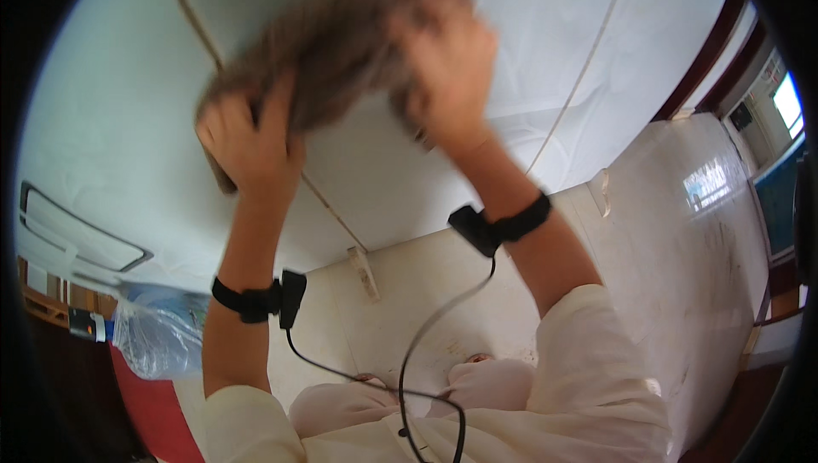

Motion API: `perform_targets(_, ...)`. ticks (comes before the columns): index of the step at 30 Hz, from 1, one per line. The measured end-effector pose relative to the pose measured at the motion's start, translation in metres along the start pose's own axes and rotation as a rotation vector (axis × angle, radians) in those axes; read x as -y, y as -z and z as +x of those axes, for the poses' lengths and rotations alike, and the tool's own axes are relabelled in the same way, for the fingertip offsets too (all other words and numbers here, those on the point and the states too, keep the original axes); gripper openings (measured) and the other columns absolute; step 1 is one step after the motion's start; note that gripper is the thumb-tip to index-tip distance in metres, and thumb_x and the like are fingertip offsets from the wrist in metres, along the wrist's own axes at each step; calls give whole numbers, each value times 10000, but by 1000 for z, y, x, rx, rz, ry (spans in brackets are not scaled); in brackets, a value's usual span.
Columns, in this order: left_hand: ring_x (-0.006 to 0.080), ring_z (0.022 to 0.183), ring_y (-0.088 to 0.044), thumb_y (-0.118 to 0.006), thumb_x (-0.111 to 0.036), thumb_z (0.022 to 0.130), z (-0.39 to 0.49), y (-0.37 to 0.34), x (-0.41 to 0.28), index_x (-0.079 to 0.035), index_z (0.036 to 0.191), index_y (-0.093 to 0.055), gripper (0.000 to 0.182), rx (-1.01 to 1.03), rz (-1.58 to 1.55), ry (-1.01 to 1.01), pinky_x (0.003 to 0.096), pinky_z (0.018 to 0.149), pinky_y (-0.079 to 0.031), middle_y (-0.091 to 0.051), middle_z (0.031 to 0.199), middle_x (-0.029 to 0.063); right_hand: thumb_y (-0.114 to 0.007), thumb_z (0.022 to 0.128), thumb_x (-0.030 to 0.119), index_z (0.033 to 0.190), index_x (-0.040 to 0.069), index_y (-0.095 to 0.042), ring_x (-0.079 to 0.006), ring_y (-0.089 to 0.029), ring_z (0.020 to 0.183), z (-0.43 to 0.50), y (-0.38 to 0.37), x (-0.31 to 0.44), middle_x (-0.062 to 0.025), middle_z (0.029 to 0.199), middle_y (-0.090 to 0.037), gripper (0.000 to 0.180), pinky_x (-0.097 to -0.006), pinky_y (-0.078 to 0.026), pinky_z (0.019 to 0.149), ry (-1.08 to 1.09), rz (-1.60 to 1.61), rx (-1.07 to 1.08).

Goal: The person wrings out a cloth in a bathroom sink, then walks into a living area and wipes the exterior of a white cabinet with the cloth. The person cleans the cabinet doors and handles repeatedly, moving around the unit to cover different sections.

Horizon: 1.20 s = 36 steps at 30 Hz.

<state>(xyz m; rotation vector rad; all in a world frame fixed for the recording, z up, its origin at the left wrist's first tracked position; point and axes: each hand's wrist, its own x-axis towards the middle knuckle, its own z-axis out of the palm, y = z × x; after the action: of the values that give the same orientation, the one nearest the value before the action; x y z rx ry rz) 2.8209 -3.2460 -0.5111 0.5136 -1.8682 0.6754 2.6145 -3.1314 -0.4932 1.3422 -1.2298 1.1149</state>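
Observation:
A brown cloth item [339, 41], blurred by motion, is held up between my two hands over a pale, sheet-like surface [396, 175]. My left hand [249, 137] grips its lower left end, fingers spread over the fabric. At its right end my right hand [447, 73] is closed on the bunched fabric, and a loose part hangs below the fingers. What kind of cloth item it is cannot be made out. Black straps with small devices and cables are worn on both forearms.
Thin cords or seams cross the pale surface. At the left lie a clear plastic bag [156, 335] and a red item [153, 418]. Pale floor tiles [677, 284] extend below and to the right. A dark red frame edge [703, 54] stands at the upper right.

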Motion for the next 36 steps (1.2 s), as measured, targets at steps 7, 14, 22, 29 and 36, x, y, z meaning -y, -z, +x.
perform_targets(7, 275, 914, -506, -611, -141, 749, -181, -15, -70, -108, 861, -660, 126, 628, -288, -388, 448, 782, -401, -509, 890, 86, -658, 616, 37, 958, 71, -642, -374, -473, 1129, -254, 40, 26, -163, 1171, -543, 344, -474, -399, 900, -228, 212, 855)
perform_targets(14, 296, 860, -490, -634, -140, 745, -24, -15, -94, -84, 950, -666, 215, 180, -245, -172, 448, 737, -381, -491, 887, 104, -663, 541, -32, 966, 33, -632, -406, -494, 997, -110, 71, -45, -211, 1105, -519, 432, -483, -400, 779, -254, 54, 144)
perform_targets(22, 326, 921, -508, -671, -178, 730, 11, -57, -156, -69, 852, -664, 164, 238, -111, -124, 469, 812, -388, -523, 916, 130, -664, 568, 16, 1001, 60, -580, -400, -490, 942, -100, 68, -105, -187, 1030, -522, 443, -458, -388, 761, -387, -192, 159)
perform_targets(29, 315, 906, -508, -615, -84, 716, -118, -54, -154, -68, 864, -659, 156, 543, -364, -397, 465, 760, -402, -521, 899, 126, -626, 669, -24, 1201, 83, -612, -415, -497, 1147, -283, 72, -13, -181, 1222, -576, 542, -482, -411, 976, -737, 138, 512)
perform_targets(36, 296, 844, -476, -649, -73, 682, 40, -37, -164, -115, 1035, -670, 355, 148, -334, -185, 440, 720, -359, -494, 892, 81, -622, 614, -35, 1055, 21, -632, -442, -500, 1055, -122, 96, -104, -187, 1114, -598, 445, -488, -412, 907, -480, -104, 64)
